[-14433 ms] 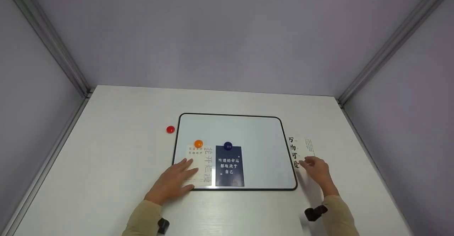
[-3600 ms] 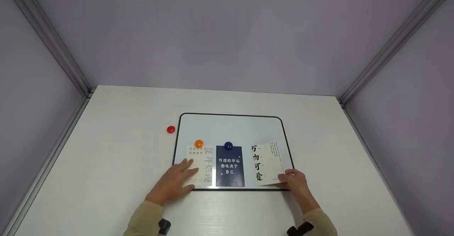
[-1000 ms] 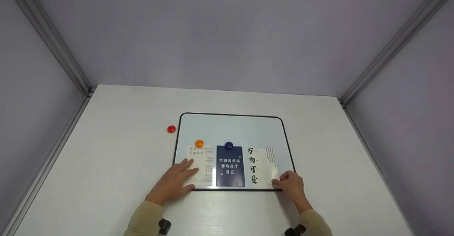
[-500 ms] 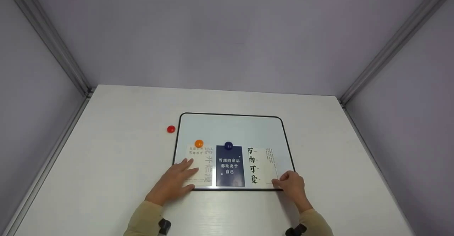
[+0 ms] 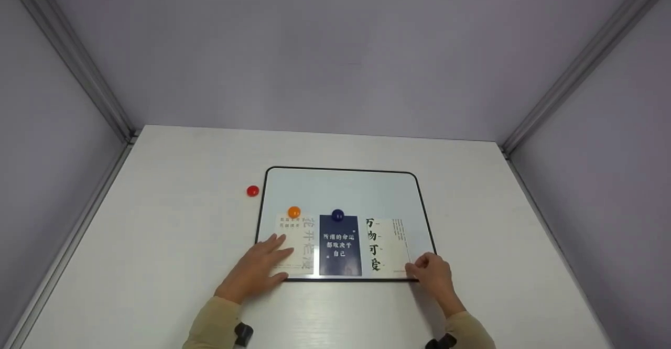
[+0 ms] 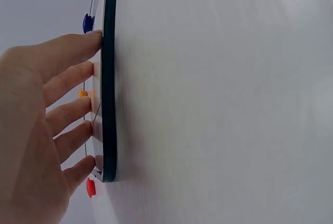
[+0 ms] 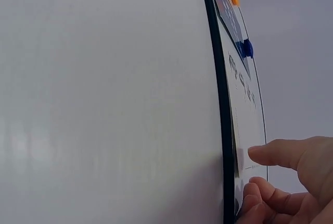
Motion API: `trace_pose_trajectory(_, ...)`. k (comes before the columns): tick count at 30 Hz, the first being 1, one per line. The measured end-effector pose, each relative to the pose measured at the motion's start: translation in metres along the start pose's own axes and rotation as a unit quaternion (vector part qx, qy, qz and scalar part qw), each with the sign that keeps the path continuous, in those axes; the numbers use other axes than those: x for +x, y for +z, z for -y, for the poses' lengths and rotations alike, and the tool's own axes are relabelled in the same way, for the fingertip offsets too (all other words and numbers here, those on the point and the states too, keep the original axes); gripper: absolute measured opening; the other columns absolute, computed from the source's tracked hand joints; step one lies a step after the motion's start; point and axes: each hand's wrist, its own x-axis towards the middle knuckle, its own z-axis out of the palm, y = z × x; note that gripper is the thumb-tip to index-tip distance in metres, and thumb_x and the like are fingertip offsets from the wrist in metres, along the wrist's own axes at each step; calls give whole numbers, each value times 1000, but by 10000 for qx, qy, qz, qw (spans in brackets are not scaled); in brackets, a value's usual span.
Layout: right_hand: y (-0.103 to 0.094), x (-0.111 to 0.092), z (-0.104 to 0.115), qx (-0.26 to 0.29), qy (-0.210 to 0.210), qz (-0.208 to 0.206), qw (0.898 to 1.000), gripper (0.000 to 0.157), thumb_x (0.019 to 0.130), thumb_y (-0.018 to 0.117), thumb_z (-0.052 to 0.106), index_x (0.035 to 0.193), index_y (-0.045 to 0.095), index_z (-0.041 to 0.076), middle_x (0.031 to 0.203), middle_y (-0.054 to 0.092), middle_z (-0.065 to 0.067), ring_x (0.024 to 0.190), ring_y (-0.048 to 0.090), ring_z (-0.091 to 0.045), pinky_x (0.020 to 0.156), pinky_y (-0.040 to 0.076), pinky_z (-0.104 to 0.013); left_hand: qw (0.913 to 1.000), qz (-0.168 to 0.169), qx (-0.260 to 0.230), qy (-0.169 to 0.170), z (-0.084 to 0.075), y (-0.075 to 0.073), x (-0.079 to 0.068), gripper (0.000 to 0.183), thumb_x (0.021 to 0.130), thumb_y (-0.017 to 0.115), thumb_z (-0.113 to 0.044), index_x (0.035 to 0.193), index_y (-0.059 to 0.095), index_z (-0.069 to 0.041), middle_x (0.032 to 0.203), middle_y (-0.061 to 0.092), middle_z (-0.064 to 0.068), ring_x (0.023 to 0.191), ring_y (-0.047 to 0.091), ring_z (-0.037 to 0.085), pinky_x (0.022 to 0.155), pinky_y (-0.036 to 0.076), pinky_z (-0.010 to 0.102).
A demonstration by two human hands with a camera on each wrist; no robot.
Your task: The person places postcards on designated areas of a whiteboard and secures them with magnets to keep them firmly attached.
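My left hand (image 5: 257, 269) lies with fingers spread on the cream card (image 5: 299, 244) at the left of the whiteboard (image 5: 367, 192), its thumb by the board's lower edge. An orange round magnet (image 5: 294, 212) sits on that card's top. Beside it is a navy card (image 5: 339, 254) with a dark blue magnet (image 5: 337, 215) at its upper edge. A third card, white with black characters (image 5: 388, 244), lies on the board's right part. My right hand (image 5: 432, 275) is at its lower right corner; in the right wrist view the thumb (image 7: 276, 152) and curled fingers stand apart, pinching nothing.
A red magnet (image 5: 252, 191) lies on the white table (image 5: 199, 176), just left of the whiteboard's upper left side. Grey walls (image 5: 335, 50) stand behind and at both sides of the table.
The white card has come from the table right of the board onto it, straightened beside the navy card. My right hand has just shifted slightly right at its corner. The left hand stays put.
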Motion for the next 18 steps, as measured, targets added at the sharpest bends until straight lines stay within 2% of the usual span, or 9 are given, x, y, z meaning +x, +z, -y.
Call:
trace_pose_trajectory(7, 3, -3, 1, -203, -481, 58, 9986, 16, 88, 67, 15, 82, 58, 3, 72, 57, -5, 66, 48, -13, 55, 37, -22, 9999, -127, -1, 49, 0, 1, 2, 52, 87, 68, -29, 136, 55, -16, 154, 42, 9, 145, 35, 32, 119, 32, 52)
trace_pose_trajectory(13, 6, -4, 0, -352, -1050, -95, 9938, 14, 87, 67, 11, 79, 58, 5, 71, 57, -3, 64, 46, -10, 54, 36, -19, 9998, -202, -41, 2, -2, 2, 4, 49, 87, 68, -28, 133, 56, -14, 152, 43, 11, 144, 36, 34, 118, 32, 54)
trace_pose_trajectory(18, 7, -6, 3, -558, -1376, -94, 9889, 11, 89, 66, 12, 80, 59, 7, 73, 57, -1, 67, 46, -9, 56, 37, -19, 9993, -351, 110, -6, -3, 4, 6, 49, 85, 71, -29, 130, 58, -15, 150, 45, 10, 142, 39, 31, 117, 34, 53)
